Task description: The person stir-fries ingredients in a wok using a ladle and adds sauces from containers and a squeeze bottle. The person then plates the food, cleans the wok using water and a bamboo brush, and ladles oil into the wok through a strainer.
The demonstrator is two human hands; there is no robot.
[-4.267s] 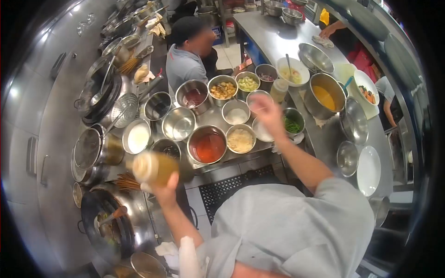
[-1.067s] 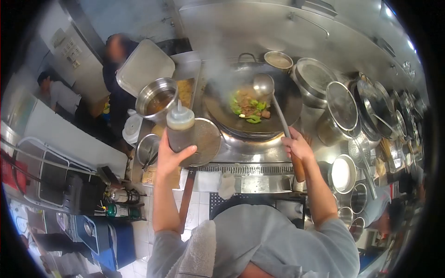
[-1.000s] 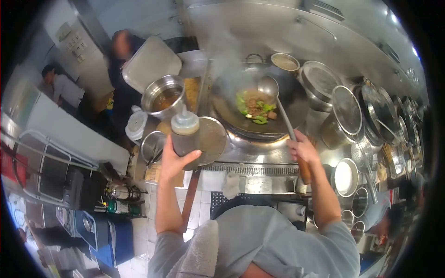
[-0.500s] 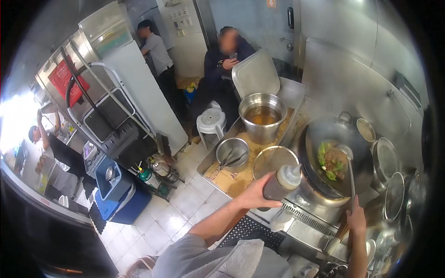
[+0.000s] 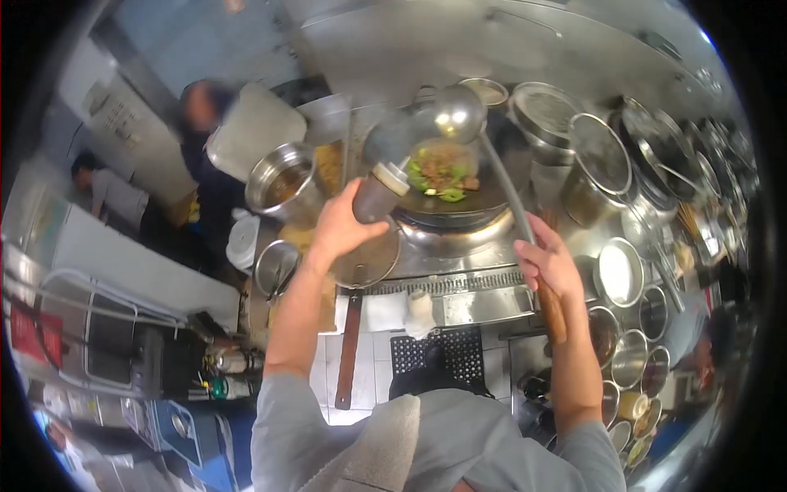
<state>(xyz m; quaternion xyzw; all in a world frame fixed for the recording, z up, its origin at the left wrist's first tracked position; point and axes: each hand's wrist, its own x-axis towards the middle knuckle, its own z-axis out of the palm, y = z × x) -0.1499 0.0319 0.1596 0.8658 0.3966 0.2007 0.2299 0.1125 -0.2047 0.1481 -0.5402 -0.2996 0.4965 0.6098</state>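
Left grip: with our left hand [image 5: 340, 225], we are curling fingers and thumb around a dark squeeze bottle with a pale cap [image 5: 379, 194], tilting its nozzle toward the wok.
Right grip: with our right hand [image 5: 551, 261], we are closing fingers around the wooden handle of a long steel ladle [image 5: 459, 113].
Ladle bowl: we are holding it above the wok's far side.
Wok: the wide, dark metal wok [image 5: 508, 160] is holding browned meat and green vegetables [image 5: 443, 174].
Left side: a tall steel pot of brown liquid [image 5: 283, 182] is standing near the bottle.
Right side: lidded steel pots [image 5: 548, 115] are crowding the rim.
Front edge: a round strainer [image 5: 373, 254] is jutting its brown handle past the steel desk [image 5: 484, 307].
Open room: we are seeing a bare strip between wok and front edge.
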